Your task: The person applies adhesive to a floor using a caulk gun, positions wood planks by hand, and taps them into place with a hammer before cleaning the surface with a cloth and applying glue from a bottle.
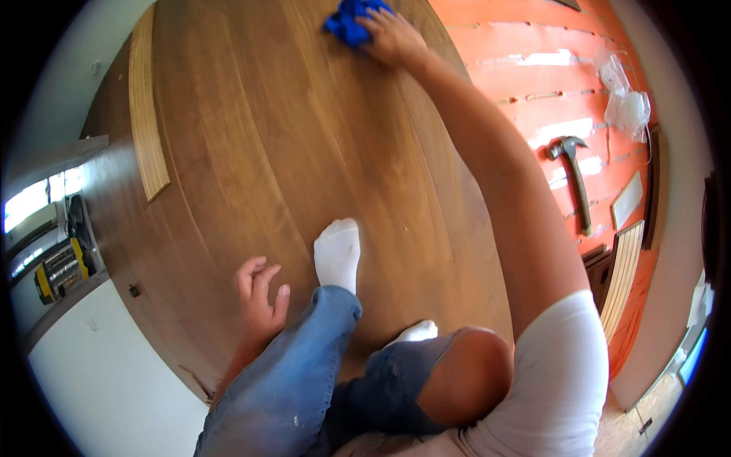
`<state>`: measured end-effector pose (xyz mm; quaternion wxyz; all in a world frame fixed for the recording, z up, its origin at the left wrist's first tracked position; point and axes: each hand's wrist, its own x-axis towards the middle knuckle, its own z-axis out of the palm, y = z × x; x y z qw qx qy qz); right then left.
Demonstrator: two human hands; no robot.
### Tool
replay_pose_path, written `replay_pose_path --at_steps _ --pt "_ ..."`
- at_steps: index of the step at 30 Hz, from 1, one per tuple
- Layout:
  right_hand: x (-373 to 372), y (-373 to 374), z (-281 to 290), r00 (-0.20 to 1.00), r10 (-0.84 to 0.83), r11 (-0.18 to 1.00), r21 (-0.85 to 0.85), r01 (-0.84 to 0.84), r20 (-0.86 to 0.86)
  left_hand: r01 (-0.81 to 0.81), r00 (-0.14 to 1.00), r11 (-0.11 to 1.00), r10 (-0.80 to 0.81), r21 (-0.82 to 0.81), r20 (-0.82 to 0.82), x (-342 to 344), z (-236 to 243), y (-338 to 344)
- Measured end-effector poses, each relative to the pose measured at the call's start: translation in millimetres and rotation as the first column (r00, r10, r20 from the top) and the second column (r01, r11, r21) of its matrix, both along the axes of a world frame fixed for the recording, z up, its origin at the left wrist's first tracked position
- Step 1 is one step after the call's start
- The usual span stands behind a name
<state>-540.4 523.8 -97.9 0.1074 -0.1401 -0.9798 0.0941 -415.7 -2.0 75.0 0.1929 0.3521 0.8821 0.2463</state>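
My right hand [394,38] reaches far forward and presses a crumpled blue cloth [352,18] onto the brown wood plank floor [266,152]. My left hand [259,295] hovers by my left knee with its fingers loosely curled, holding nothing. I crouch on the planks in blue jeans and white socks [337,254].
To the right lies orange underlay [533,84] with a hammer [575,179] and a clear plastic bag [626,95] on it. Light wood strips lie at the left [146,114] and at the right [623,274]. A white wall [114,381] and a yellow tool case [57,270] are at the left.
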Motion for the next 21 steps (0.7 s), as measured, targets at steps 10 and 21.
replay_pose_path --at_steps 10,21 --pt "80 -40 8 0.900 0.435 0.891 -0.128 -0.435 -0.034 -0.029 0.999 0.997 0.027 0.067 0.032 1 -20 -8" --pt "117 -168 26 0.848 0.506 0.854 -0.230 -0.468 0.155 0.217 0.975 0.965 -0.222 0.146 0.021 14 -11 76"
